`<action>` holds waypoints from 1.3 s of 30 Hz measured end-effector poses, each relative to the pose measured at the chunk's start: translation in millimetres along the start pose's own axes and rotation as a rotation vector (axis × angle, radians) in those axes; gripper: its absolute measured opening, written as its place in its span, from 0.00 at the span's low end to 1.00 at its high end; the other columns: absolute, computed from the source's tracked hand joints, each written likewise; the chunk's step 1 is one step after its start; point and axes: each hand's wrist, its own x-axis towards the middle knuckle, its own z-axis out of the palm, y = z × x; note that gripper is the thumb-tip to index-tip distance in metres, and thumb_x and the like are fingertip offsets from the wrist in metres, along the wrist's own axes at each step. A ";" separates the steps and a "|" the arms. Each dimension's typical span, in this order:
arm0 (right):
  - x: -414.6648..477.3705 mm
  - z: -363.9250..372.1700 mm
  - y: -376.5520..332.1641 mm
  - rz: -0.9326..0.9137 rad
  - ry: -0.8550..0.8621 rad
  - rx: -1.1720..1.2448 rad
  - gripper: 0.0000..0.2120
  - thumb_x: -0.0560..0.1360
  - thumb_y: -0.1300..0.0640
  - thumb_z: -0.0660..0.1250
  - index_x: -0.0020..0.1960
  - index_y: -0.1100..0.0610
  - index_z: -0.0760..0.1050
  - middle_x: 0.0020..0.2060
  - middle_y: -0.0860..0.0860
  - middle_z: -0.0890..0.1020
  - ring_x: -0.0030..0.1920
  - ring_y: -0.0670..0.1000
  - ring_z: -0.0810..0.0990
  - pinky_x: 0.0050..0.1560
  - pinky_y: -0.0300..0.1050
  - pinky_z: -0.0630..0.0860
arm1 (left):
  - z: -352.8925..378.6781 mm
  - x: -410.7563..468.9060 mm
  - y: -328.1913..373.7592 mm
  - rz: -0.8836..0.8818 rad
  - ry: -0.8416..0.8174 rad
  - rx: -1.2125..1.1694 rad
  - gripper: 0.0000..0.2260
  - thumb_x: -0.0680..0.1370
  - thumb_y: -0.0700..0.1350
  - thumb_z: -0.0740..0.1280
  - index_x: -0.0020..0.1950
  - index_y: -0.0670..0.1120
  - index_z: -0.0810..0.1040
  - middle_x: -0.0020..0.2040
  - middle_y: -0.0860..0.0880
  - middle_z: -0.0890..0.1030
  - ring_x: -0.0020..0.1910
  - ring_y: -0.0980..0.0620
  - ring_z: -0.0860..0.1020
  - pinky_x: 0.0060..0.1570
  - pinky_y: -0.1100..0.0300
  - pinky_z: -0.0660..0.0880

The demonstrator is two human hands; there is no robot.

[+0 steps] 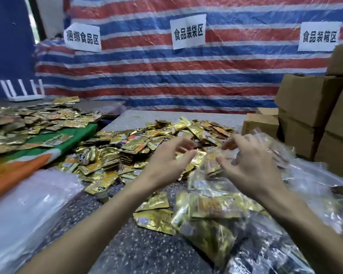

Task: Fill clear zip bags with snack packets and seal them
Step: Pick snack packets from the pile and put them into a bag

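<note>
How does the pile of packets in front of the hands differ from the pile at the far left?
The middle pile lies on the speckled table by the left hand and right hand; the left pile lies farther off, partly on a green and orange cloth. The middle pile looks bright gold; the left pile looks duller and brownish. Both are loose heaps of foil packets.

From my end this looks like a food packing workshop. Behind the speckled table [147,244] hangs a striped tarp [166,76] with paper signs [188,31] naming food bundling, bagging and boxing zones. Cardboard boxes [305,99] are stacked at the table's right, and gold snack packets [127,147] are heaped on it.
</note>
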 end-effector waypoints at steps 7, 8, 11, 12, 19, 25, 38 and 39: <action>-14.3 26.5 -45.1 -0.188 -0.185 0.170 0.08 0.75 0.48 0.71 0.42 0.41 0.72 0.42 0.39 0.74 0.40 0.41 0.74 0.41 0.46 0.72 | -121.1 -109.4 -94.0 -0.448 0.267 0.502 0.06 0.79 0.48 0.68 0.55 0.52 0.80 0.54 0.52 0.81 0.53 0.51 0.78 0.48 0.55 0.75; -15.2 29.4 -49.6 -0.206 -0.206 0.177 0.08 0.75 0.48 0.71 0.42 0.41 0.71 0.42 0.39 0.74 0.40 0.40 0.74 0.40 0.43 0.70 | -136.4 -123.6 -110.8 -0.545 0.263 0.706 0.10 0.79 0.50 0.67 0.59 0.51 0.79 0.58 0.49 0.80 0.57 0.47 0.77 0.53 0.53 0.74; -17.3 35.7 -61.0 -0.245 -0.265 0.186 0.06 0.75 0.47 0.69 0.42 0.42 0.72 0.41 0.37 0.72 0.39 0.38 0.72 0.38 0.34 0.64 | -173.5 -160.8 -153.0 -0.863 0.121 1.054 0.15 0.79 0.53 0.63 0.61 0.46 0.76 0.63 0.45 0.77 0.62 0.44 0.75 0.57 0.53 0.73; -17.8 37.1 -64.0 -0.257 -0.278 0.188 0.05 0.75 0.47 0.69 0.43 0.42 0.73 0.41 0.37 0.72 0.39 0.38 0.72 0.38 0.32 0.63 | -180.9 -171.2 -161.7 -0.936 0.088 1.058 0.12 0.79 0.52 0.62 0.57 0.47 0.76 0.60 0.46 0.79 0.59 0.45 0.76 0.54 0.54 0.74; -19.5 36.4 -79.9 -0.303 -0.352 0.206 0.05 0.73 0.43 0.65 0.43 0.43 0.74 0.44 0.40 0.76 0.41 0.40 0.75 0.42 0.37 0.72 | -192.5 -197.9 -172.5 -0.869 0.244 1.049 0.18 0.77 0.57 0.65 0.34 0.46 0.71 0.35 0.51 0.78 0.39 0.47 0.78 0.35 0.58 0.70; -20.1 32.1 -82.4 -0.315 -0.364 0.205 0.05 0.73 0.42 0.65 0.43 0.42 0.74 0.44 0.39 0.77 0.41 0.40 0.77 0.42 0.37 0.72 | -187.4 -194.1 -158.7 -0.852 0.018 1.064 0.14 0.75 0.60 0.67 0.42 0.50 0.76 0.44 0.54 0.80 0.46 0.51 0.79 0.43 0.57 0.74; -24.1 22.1 -84.1 -0.059 -0.589 0.664 0.22 0.70 0.34 0.64 0.43 0.52 0.82 0.37 0.47 0.84 0.33 0.48 0.78 0.30 0.36 0.71 | -169.3 -163.3 -88.6 -0.496 0.295 0.716 0.11 0.83 0.50 0.61 0.45 0.52 0.80 0.39 0.54 0.81 0.40 0.51 0.78 0.39 0.55 0.74; -25.6 22.6 -86.9 0.028 -0.666 0.755 0.25 0.69 0.34 0.63 0.44 0.56 0.82 0.38 0.49 0.85 0.33 0.49 0.78 0.30 0.37 0.70 | -160.5 -161.0 -75.8 -0.427 0.288 0.674 0.10 0.83 0.50 0.61 0.46 0.52 0.80 0.40 0.55 0.80 0.40 0.53 0.78 0.40 0.54 0.75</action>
